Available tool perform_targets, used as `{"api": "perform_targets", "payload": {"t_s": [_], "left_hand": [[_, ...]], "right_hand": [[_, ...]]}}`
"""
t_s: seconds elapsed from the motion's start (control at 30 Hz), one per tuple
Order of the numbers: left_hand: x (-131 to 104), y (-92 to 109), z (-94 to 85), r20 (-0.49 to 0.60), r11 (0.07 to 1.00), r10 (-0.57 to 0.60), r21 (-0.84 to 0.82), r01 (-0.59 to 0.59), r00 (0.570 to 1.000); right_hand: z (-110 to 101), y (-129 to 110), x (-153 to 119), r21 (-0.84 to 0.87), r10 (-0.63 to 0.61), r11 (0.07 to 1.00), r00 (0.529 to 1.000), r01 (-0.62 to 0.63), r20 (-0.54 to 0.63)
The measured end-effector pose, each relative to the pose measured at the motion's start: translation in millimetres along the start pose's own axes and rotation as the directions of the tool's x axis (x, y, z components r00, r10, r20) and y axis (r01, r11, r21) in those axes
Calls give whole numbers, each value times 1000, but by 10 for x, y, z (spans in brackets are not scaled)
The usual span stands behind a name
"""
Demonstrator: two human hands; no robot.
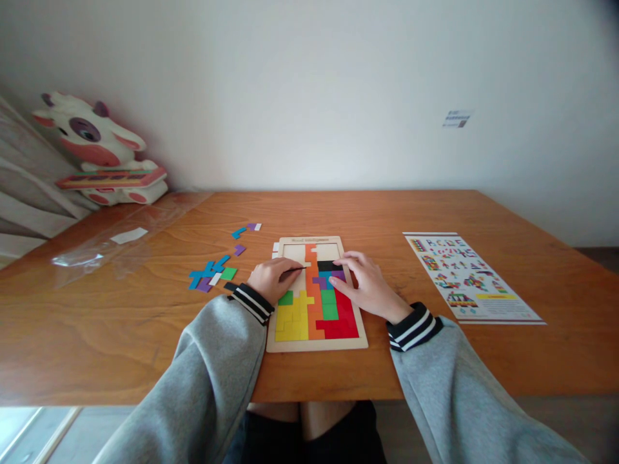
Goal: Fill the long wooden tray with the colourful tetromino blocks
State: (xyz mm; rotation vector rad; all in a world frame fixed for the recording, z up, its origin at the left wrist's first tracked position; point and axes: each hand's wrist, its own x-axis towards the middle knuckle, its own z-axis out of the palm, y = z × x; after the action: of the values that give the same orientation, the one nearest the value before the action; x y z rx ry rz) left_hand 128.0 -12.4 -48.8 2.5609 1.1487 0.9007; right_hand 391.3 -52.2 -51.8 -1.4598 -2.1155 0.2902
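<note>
A wooden puzzle board [316, 345] lies before me, partly filled with yellow, orange, red, green, purple and blue pieces. My left hand [271, 278] is over the board's left side, pinching a thin dark puzzle piece [296, 269] seen nearly edge-on. Over the right side, my right hand [365, 283] has its thumb and fingers apart. Its fingertips are at the end of a black piece [327, 265] lying in the board; whether they press on it I cannot tell. Pale bare areas of the board show at the upper left and upper right of the orange column [313, 303].
Several loose pieces, among them a green one [229, 274] and a purple one [240, 250], lie left of the board. A printed pattern sheet [464, 270] lies to the right. Clear plastic wrap [120, 241] and a toy cow with a keyboard [106, 154] are at the back left.
</note>
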Motion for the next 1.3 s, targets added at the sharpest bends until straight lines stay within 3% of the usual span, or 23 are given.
{"api": "perform_targets", "payload": {"t_s": [0.47, 0.83, 1.3], "left_hand": [[0, -27, 12, -12, 998, 67, 11, -67, 998], [14, -4, 7, 19, 984, 173, -42, -172, 985], [19, 4, 7, 11, 985, 164, -60, -163, 986]], "right_hand": [[-33, 21, 68, 110, -94, 988, 988, 108, -126], [-41, -8, 73, 144, -106, 982, 991, 118, -87], [-39, 7, 65, 123, -148, 980, 987, 154, -56]]}}
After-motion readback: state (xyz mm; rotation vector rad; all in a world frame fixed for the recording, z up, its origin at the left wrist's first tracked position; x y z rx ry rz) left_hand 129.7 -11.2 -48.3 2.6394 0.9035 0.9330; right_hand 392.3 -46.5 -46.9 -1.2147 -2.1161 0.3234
